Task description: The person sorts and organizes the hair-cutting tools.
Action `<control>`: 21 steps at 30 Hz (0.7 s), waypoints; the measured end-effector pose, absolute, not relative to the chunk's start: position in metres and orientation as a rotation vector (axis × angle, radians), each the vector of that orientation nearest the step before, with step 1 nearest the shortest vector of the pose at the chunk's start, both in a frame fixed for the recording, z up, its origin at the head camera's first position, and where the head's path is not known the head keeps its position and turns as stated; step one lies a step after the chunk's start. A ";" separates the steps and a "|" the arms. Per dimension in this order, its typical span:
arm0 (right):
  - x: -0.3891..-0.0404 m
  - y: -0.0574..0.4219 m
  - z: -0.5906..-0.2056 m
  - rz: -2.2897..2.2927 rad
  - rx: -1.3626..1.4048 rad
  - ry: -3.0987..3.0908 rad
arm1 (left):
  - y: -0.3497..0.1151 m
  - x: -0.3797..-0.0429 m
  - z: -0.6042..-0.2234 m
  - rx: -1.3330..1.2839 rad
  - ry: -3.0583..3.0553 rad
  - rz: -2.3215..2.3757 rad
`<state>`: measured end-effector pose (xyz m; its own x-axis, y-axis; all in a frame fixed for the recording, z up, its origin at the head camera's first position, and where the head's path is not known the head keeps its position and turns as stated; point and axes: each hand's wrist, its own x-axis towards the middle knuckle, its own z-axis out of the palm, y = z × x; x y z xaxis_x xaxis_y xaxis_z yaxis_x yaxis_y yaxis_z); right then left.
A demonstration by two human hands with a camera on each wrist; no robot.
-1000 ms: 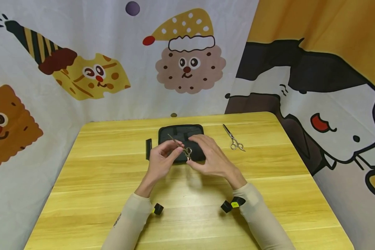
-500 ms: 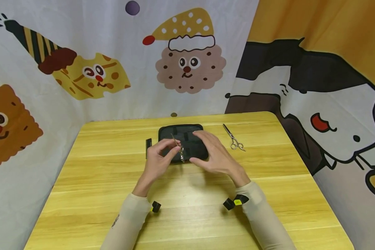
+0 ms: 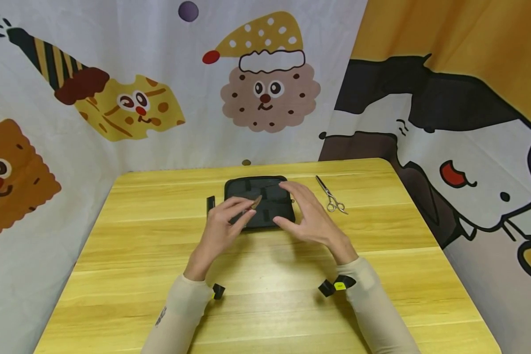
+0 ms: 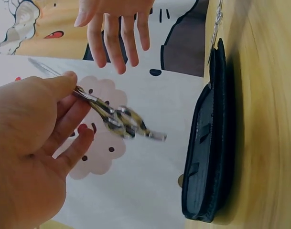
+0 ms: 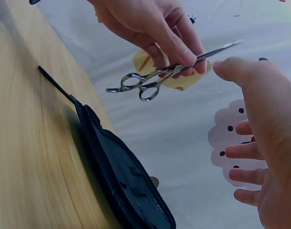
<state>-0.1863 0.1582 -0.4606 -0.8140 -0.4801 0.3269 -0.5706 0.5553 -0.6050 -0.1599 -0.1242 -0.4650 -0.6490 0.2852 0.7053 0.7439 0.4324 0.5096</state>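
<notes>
Left hand [image 3: 219, 226] is pinching with thumb and fingertips; right hand [image 3: 311, 219] is facing it, fingers extended and spread from the thumb. Beneath both, a wood-grain table [image 3: 265, 305] is stretching out. Below and just beyond the hands, a black zip case [image 3: 272, 204] is showing its inner loops. Hairdressing scissors [image 4: 98, 103] are slanting from the left hand's pinch, finger rings downward. Outward of the right hand, other scissors [image 3: 329, 194] are lying; beside the left, a slim black strip [image 3: 210, 202].

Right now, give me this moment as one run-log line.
left hand: pinches scissors above table | right hand: holds nothing | black case: on table | second scissors: on table, right of case
</notes>
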 end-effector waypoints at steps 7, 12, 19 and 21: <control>-0.183 0.156 -0.459 1.248 0.907 -2.596 | -0.125 -0.155 -0.460 -0.898 -2.244 -0.948; -0.183 0.151 -0.460 1.413 0.959 -2.478 | -0.125 -0.151 -0.458 -0.888 -2.339 -0.805; -0.179 0.147 -0.457 1.546 0.949 -2.461 | -0.124 -0.147 -0.454 -0.880 -2.435 -0.694; -0.178 0.146 -0.457 1.563 0.940 -2.473 | -0.123 -0.146 -0.454 -0.876 -2.465 -0.667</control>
